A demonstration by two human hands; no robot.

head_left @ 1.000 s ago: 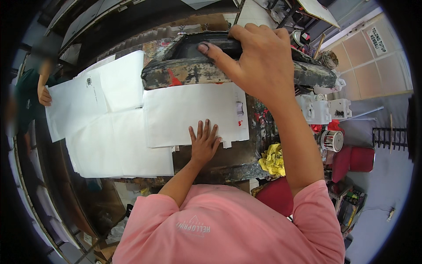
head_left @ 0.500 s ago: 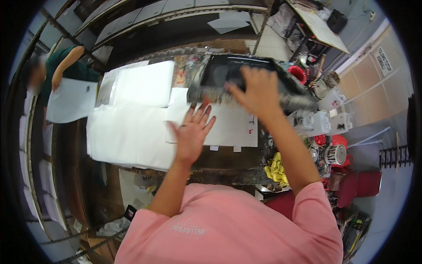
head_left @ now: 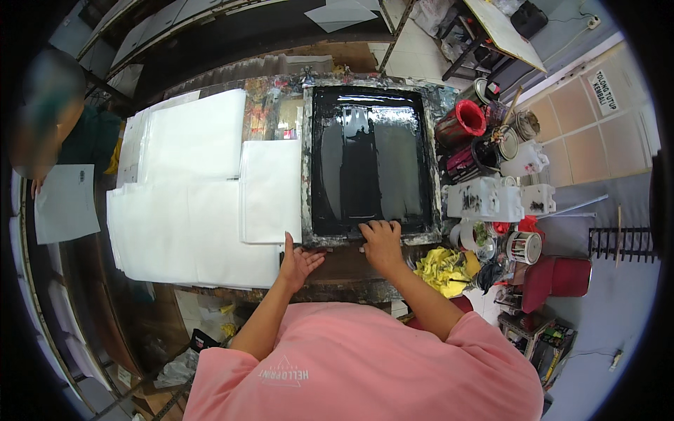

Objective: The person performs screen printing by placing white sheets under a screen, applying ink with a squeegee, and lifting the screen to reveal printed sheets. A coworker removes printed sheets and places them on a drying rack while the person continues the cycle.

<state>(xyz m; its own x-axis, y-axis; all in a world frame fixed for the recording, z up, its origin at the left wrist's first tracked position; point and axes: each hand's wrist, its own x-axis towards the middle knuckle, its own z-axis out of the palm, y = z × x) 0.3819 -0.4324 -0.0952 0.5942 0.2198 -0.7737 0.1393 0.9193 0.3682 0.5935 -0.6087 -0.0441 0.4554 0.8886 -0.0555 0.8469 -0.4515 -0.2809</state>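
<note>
A screen printing frame [head_left: 307,161] lies flat on the worktable, its mesh [head_left: 400,168] smeared with glossy black ink. My right hand [head_left: 383,247] has its fingers curled over the frame's near edge. Close to the frame's near left corner, my left hand [head_left: 298,265] is open, thumb raised and fingers stretched to the right; it holds nothing. A small white stack of sheets [head_left: 270,193] sits against the frame's left side. Whatever lies directly beneath the frame is hidden.
Large stacks of white sheets [head_left: 189,231] cover the table's left part. Ink-stained cans, a red-rimmed pot [head_left: 463,123] and white plastic jugs [head_left: 484,198] crowd the right side. Crumpled yellow cloth [head_left: 446,270] lies near my right forearm. At far left, another person holds a white sheet [head_left: 68,203].
The frame has come down from a tilted position to lying flat. My right hand has moved to its near edge. My left hand has drawn back from over the paper toward me.
</note>
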